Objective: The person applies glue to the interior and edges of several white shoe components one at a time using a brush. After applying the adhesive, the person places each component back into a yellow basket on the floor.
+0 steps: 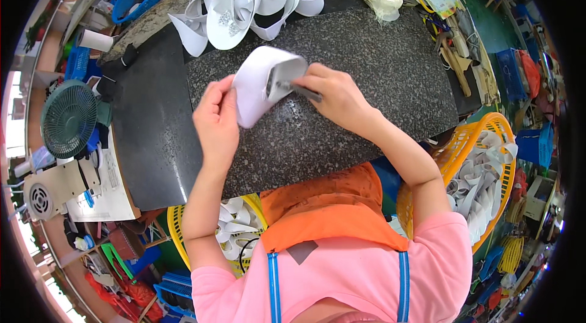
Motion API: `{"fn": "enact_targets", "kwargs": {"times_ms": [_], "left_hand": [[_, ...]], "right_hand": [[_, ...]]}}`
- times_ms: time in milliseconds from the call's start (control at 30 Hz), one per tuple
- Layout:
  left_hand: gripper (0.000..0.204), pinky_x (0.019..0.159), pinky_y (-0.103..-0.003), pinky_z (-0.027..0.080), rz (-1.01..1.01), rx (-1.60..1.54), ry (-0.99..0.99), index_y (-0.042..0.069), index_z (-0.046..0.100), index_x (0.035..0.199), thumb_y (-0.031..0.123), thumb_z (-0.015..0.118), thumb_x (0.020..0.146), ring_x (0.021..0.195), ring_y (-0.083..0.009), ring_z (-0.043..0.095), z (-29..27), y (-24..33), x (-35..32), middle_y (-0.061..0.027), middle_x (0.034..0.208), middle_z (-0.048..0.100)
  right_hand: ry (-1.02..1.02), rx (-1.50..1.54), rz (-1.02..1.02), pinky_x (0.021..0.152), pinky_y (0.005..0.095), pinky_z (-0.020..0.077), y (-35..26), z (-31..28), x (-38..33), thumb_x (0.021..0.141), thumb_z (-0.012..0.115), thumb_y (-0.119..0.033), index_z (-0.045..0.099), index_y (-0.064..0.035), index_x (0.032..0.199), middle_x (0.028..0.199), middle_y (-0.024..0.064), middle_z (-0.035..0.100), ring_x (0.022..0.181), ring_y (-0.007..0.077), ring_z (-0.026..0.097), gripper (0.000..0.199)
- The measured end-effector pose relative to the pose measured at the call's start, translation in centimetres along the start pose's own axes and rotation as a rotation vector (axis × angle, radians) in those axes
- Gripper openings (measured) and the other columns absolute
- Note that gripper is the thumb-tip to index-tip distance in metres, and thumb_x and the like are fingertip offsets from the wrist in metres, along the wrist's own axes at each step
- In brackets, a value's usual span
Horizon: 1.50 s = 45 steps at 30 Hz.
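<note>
Over the dark speckled stone surface point(342, 67), the person holds a curved white shoe-upper piece point(259, 82) up between both hands. The left hand point(217, 118) grips its left edge, fingers curled round it. The right hand point(336, 94) is closed on a thin dark tool point(303, 90) whose tip lies against the grey inner side of the piece. The two hands are close together, joined only by that piece, which hangs just above the stone.

Farther back on the surface lies a heap of similar white pieces with sparkling ornaments point(244, 3). A yellow plastic basket of white pieces point(476, 167) stands at the person's right, another yellow basket point(235, 231) sits below the near edge, and a green fan point(68, 118) stands off to the left.
</note>
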<state>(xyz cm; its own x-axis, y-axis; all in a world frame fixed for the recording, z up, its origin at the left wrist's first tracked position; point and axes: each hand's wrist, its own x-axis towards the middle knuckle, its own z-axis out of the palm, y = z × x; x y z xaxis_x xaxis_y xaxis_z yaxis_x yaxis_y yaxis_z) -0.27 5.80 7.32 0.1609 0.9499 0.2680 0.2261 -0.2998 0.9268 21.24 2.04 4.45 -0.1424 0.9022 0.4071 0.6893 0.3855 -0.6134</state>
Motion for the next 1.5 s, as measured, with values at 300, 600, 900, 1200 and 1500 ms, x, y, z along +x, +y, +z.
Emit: {"fn": "enact_targets", "kwargs": {"times_ms": [300,600,900,1200,1500], "left_hand": [[0.025,0.074,-0.035,0.049,0.088,0.411,-0.314,0.002,0.068,0.097,0.013,0.053,0.080,0.083,-0.0284,0.066,3.7,1.0,10.6,-0.0180,0.090,0.067],[0.016,0.076,-0.042,0.049,0.306,0.790,-0.507,0.003,0.070,0.080,0.008,0.057,0.072,0.083,-0.0358,0.063,9.2,-3.1,15.4,-0.0193,0.082,0.066],[0.032,0.072,-0.025,0.047,-0.106,0.113,-0.425,0.001,0.065,0.109,0.005,0.061,0.077,0.081,-0.0128,0.060,0.5,2.3,9.8,-0.0075,0.094,0.067],[0.030,0.069,-0.031,0.049,0.512,0.680,-0.188,0.001,0.066,0.097,-0.008,0.061,0.068,0.075,-0.0235,0.058,-1.2,1.7,-3.7,-0.0113,0.084,0.060],[0.033,0.064,-0.034,0.047,0.769,0.748,-0.248,0.004,0.065,0.097,0.006,0.062,0.064,0.078,-0.0233,0.054,1.0,-2.3,-8.5,-0.0054,0.083,0.049]], "right_hand": [[-0.139,0.054,0.022,0.071,0.0415,0.0493,0.3,0.5,0.1,0.072,0.060,-0.004,0.063,-0.0074,0.100,0.092,0.0130,0.058,0.081,0.0337,0.060,0.028],[0.258,-0.476,-0.361,0.074,0.0326,0.0506,4.3,-0.3,0.6,0.075,0.059,-0.008,0.061,-0.0024,0.103,0.093,0.0067,0.054,0.088,0.0216,0.059,0.029],[0.606,0.449,0.226,0.062,0.0235,0.0476,1.2,-5.2,-2.1,0.080,0.059,0.005,0.053,-0.0010,0.121,0.089,0.0063,0.055,0.073,0.0116,0.058,0.042],[0.525,1.054,0.486,0.048,0.0229,0.0479,-1.3,-6.4,-2.0,0.081,0.051,-0.002,0.054,0.0013,0.106,0.084,0.0091,0.060,0.065,0.0121,0.059,0.025],[-0.045,0.574,0.606,0.045,0.0277,0.0439,-4.1,-4.9,-0.6,0.073,0.054,-0.005,0.055,-0.0024,0.095,0.069,0.0058,0.057,0.052,0.0137,0.055,0.022]]}}
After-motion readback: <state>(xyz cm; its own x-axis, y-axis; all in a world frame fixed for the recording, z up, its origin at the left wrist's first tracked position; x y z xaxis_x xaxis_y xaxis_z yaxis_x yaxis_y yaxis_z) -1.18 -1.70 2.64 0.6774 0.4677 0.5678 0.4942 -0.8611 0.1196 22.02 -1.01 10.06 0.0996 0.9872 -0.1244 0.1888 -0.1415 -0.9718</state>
